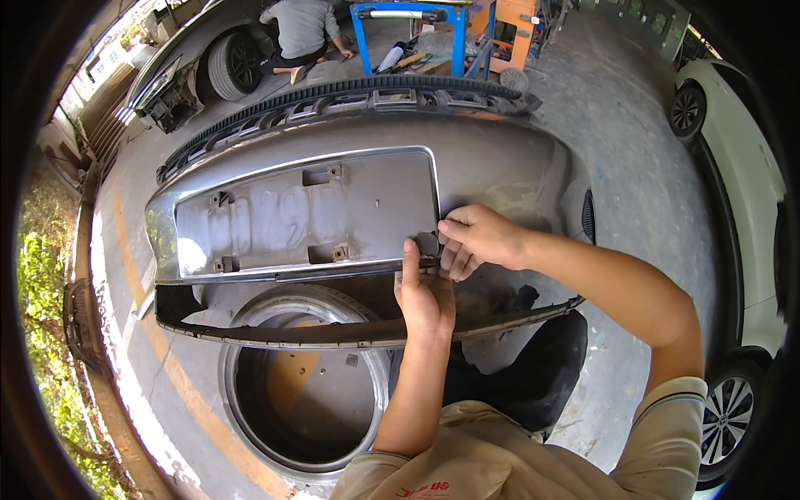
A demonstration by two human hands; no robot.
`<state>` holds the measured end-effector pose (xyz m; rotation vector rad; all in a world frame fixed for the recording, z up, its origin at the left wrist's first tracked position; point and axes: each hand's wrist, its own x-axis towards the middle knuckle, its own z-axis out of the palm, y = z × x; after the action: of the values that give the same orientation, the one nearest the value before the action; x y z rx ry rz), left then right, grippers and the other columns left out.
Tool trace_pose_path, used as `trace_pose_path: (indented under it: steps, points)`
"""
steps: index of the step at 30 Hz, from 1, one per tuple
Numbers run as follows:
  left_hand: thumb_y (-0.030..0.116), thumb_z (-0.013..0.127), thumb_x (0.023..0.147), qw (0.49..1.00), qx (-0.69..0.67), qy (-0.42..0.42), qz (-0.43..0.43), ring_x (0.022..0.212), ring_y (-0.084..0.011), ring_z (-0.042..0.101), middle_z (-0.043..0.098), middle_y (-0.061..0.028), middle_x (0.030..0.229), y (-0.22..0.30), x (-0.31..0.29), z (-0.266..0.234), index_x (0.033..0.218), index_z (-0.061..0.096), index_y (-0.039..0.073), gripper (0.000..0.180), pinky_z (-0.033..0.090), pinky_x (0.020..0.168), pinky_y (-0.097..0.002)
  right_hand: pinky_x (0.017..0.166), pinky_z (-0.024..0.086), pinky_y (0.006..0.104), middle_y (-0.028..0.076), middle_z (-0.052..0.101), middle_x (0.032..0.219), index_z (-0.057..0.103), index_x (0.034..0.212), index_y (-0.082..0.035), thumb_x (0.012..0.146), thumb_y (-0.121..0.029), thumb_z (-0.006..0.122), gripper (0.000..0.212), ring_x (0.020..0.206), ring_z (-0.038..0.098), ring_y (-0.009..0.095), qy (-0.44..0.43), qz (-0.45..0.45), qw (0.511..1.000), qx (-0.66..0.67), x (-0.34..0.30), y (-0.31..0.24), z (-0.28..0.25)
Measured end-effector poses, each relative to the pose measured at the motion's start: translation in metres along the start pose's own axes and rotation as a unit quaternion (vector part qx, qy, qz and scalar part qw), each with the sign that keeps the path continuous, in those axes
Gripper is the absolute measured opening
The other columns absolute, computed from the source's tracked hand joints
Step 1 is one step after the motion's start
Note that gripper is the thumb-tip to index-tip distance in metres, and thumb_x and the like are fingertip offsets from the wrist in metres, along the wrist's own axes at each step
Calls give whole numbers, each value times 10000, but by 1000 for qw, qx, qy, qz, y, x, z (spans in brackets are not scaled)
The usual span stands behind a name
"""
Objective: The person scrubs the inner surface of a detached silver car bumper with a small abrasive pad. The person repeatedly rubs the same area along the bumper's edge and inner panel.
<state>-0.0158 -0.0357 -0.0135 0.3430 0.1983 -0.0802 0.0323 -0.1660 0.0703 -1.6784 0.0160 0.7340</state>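
A grey-bronze car bumper (pixel 500 154) lies before me with its recessed number-plate panel (pixel 287 221) facing up. Several small square openings and rusty clips show in the panel. At the recess's lower right corner lies a small dark grey flat piece (pixel 427 243); its kind is not clear. My left hand (pixel 427 296) holds the bumper's lower edge there, thumb up on the face beside the piece, other fingers mostly hidden underneath. My right hand (pixel 479 240) is closed at the recess's right edge, its fingers curled and pressed against the dark piece.
Under the bumper is a tyre-like ring (pixel 237 408) on the concrete floor. A black slatted trim part (pixel 333 100) lies behind it. Farther back, a person (pixel 302 33) crouches by a dark car's wheel (pixel 235 65), near a blue stand (pixel 408 12). A white car (pixel 746 167) stands at right.
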Motion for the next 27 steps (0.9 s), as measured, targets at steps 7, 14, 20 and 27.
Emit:
trace_pose_path:
  steps: [7, 14, 20, 27]
  points:
    - [267, 592, 1002, 997, 47, 2, 61, 1067, -212, 601, 626, -93, 1152, -1, -10, 12, 1199, 510, 26, 322, 481, 940, -382, 638, 593, 354, 147, 660, 818, 527, 1012, 21, 1064, -281, 409, 329, 680, 686, 226, -7, 4, 1000, 13, 0, 1, -3]
    - [296, 554, 1018, 993, 65, -6, 97, 1066, -198, 591, 609, -88, 1173, -7, -12, 8, 1192, 510, 32, 320, 478, 955, -389, 646, 593, 358, 142, 661, 830, 534, 1013, 18, 1054, -291, 433, 328, 678, 680, 217, -11, 0, 1000, 19, 1, 2, -3]
    - [284, 516, 1034, 994, 63, -12, 92, 1059, -196, 558, 583, -86, 1186, -9, -11, 5, 1223, 490, 27, 320, 477, 893, -376, 561, 592, 346, 136, 644, 759, 549, 960, 55, 989, -264, 597, 324, 612, 666, 204, 17, -24, 998, -59, -3, -11, 8]
    - [240, 532, 1032, 994, 77, -10, 82, 927, -173, 573, 597, -71, 1079, -7, -9, 4, 1212, 506, 24, 282, 493, 788, -361, 510, 587, 322, 136, 653, 702, 580, 907, 70, 954, -243, 647, 323, 544, 655, 187, 56, -21, 996, -63, 4, -11, 14]
